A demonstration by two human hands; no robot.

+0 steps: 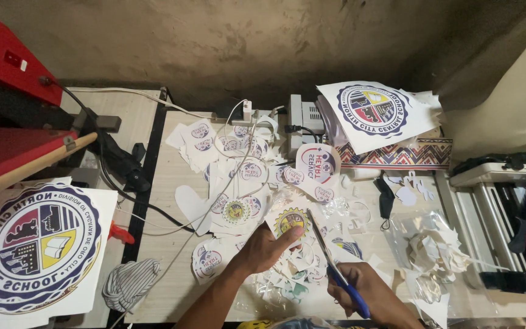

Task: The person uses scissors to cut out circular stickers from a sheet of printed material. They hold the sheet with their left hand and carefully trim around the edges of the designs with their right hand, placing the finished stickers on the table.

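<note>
My left hand (pixel 264 248) pinches the lower edge of a paper sheet bearing a round yellow gear-shaped emblem (pixel 291 219). My right hand (pixel 369 292) grips blue-handled scissors (pixel 336 268); the blades point up and left, along the right side of that sheet. Around both hands the light wooden table (pixel 171 274) is littered with white paper offcuts and several cut-out round emblem prints (pixel 238 176).
A red heat press (pixel 13 103) with a wooden handle stands at the left above a large printed round crest sheet (pixel 35 244). Another crest sheet (pixel 375 113) lies on a patterned box at the back. Cables, a striped cloth (pixel 130 281), a clear bag of scraps (pixel 433 250).
</note>
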